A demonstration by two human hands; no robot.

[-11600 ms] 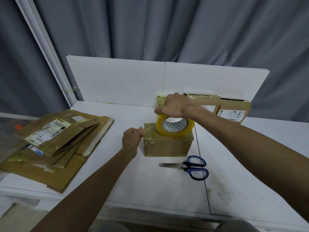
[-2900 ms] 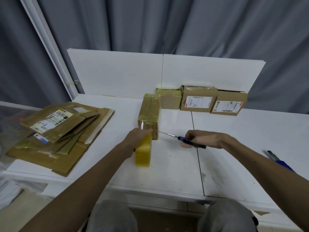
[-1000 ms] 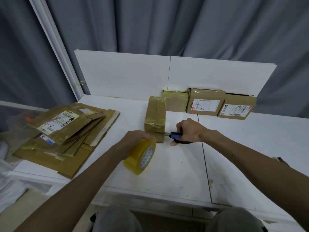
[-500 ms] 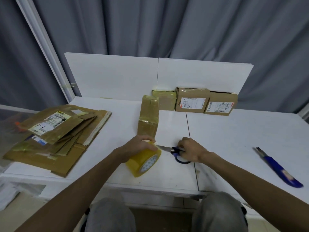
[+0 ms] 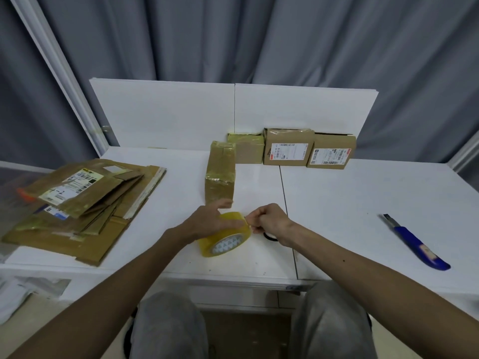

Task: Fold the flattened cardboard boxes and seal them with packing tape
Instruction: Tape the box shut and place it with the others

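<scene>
Two hands met at the tape roll [image 5: 228, 242]: the left hand [image 5: 210, 221] curled its fingers over it, the right hand [image 5: 269, 218] pinched the tape end [image 5: 247, 221]. Just beyond the fingers stood a taped box [image 5: 220, 174]; next, probably, fetching the flattened boxes [image 5: 85, 203] lying well leftward.

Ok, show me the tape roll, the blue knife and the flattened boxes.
tape roll [image 5: 228, 245]: head view, printed core face.
blue knife [image 5: 416, 242]: head view, middle of handle.
flattened boxes [image 5: 103, 193]: head view, top brown sheet.
</scene>
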